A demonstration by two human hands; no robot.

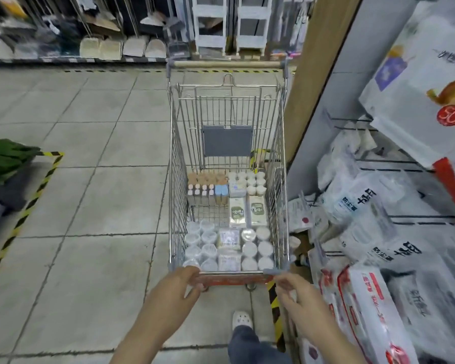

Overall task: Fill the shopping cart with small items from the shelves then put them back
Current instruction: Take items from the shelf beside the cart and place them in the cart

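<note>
Person, head-camera view. Left hand [177,283] and right hand [290,287]: bare, forearms unsleeved, no rings, watch or gloves visible. Leg: dark blue trouser leg [250,345]. Foot: white perforated clog [242,319], round holes across the toe.

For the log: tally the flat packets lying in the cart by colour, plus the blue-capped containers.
Green-labelled packets: 2
Pale lilac packets: 2
Blue-capped containers: 2
Total: 6
</note>
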